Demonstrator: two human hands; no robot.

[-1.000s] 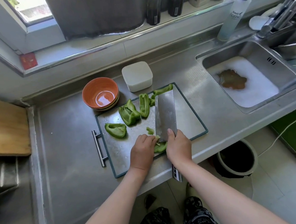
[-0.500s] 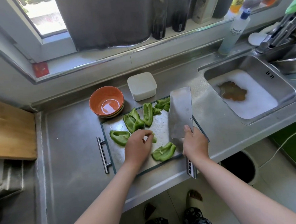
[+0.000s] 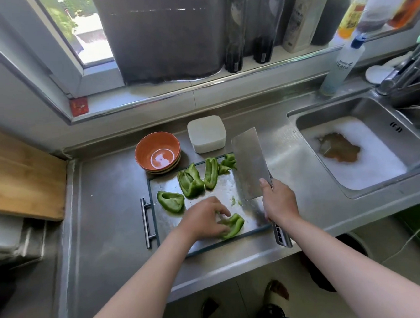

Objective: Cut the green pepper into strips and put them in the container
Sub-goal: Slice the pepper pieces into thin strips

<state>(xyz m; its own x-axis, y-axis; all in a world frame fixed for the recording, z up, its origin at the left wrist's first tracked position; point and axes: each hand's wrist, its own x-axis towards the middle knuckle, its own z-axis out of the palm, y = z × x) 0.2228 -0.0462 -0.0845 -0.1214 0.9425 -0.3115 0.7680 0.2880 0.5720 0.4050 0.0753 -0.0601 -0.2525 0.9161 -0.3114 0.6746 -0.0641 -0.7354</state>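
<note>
At the near edge of the cutting board [image 3: 222,187], the pepper piece [image 3: 234,225] has been gripped again by the left hand [image 3: 203,219], while the cleaver [image 3: 250,163] — down on it a second ago — is held raised over the board's right side by the right hand [image 3: 279,201]. Re-seating for another cut is judged likely. Glossy, curved wedges [image 3: 190,182] lie on the far half — the container [image 3: 206,133] just beyond.

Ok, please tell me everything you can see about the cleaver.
The cleaver has a broad rectangular blade of dull grey steel and a metal handle. The slotted end of the handle sticks out below the right hand, which grips it just behind the blade. The blade points away from the person, tilted slightly left, over the right side of the cutting board. It looks lifted rather than resting on the board.
</note>
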